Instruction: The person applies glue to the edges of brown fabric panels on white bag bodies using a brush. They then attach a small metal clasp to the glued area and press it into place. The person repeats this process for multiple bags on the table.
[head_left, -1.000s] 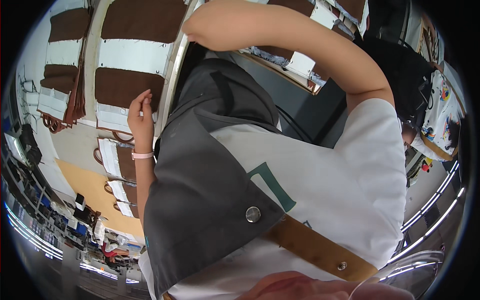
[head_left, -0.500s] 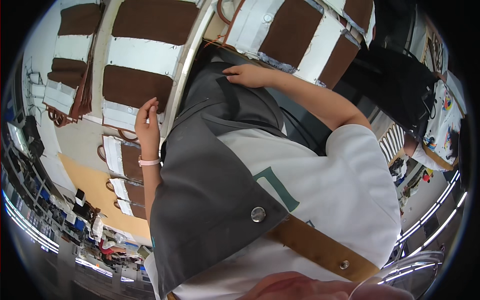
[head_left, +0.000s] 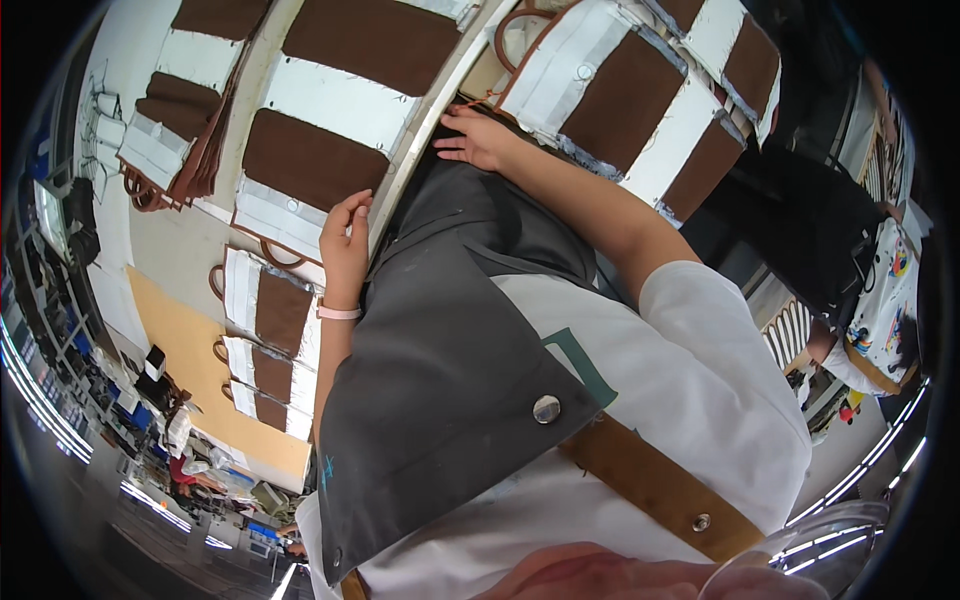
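Left hand [head_left: 347, 240] at the near rim of the bench [head_left: 190, 240], just beside the handle end of a brown-and-white fabric bag panel [head_left: 315, 150] lying flat. Its fingers are loosely bent, with thumb apart and nothing seen in the grasp; can't tell if the fingertips touch the panel. Panel reaches away from this hand, its white end strip and brown loop handle [head_left: 283, 256] toward the wearer. Pink wristband [head_left: 338, 313] on the left wrist.

Right hand [head_left: 475, 138] sits farther forward, between the bench rim and a second brown-and-white panel [head_left: 625, 100] with frayed edges, on the right. Fingers spread, apparently empty; contact unclear. Second panel's loop handle [head_left: 515, 40] is just ahead of this hand, orange threads [head_left: 487, 98] near the fingertips.

Stack of similar panels [head_left: 185, 100] at far left, beyond the first panel; smaller-looking panels [head_left: 280, 312] left of the left wrist, handles pointing left. Wearer has a dark grey apron [head_left: 440, 400] over a white T-shirt [head_left: 690, 380].
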